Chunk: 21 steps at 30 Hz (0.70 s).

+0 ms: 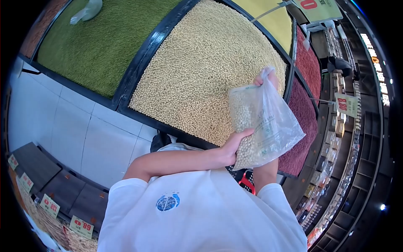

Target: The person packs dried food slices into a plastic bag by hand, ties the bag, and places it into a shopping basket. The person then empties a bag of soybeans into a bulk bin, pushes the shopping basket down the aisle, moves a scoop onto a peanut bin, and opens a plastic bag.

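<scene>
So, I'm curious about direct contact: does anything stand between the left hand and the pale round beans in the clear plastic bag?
Yes, only the clear plastic bag itself: the left hand grips it from outside, the pale round beans lying within.

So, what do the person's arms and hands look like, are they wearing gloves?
The left hand and right hand wear no gloves. The bare arms come out of short white fabric sleeves, part of a white T-shirt with a round blue print.
</scene>
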Each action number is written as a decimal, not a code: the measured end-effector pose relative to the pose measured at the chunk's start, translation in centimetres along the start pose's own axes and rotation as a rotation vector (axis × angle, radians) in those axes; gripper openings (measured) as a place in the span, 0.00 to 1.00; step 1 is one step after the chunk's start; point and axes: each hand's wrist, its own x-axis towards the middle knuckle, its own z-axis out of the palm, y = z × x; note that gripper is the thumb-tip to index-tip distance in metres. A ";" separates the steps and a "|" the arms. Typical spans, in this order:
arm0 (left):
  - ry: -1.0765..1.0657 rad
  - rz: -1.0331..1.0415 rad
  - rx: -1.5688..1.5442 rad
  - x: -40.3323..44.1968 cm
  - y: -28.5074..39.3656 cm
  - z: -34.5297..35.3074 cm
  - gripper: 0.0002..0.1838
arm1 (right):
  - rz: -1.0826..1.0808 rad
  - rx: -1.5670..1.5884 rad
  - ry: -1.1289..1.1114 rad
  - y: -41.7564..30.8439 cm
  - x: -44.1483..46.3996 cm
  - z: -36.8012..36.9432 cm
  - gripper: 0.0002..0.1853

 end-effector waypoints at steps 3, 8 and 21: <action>-0.005 -0.011 0.036 0.4 -0.1 0.8 0.25 | -0.041 0.025 -0.027 -1.1 0.8 -1.4 0.15; -0.029 -0.024 0.014 1.8 -1.0 2.4 0.25 | -0.049 0.005 -0.035 -4.2 2.0 -3.4 0.15; 0.070 0.100 -0.017 5.6 -2.5 5.4 0.22 | 0.107 0.015 -0.187 -5.5 7.6 -2.4 0.15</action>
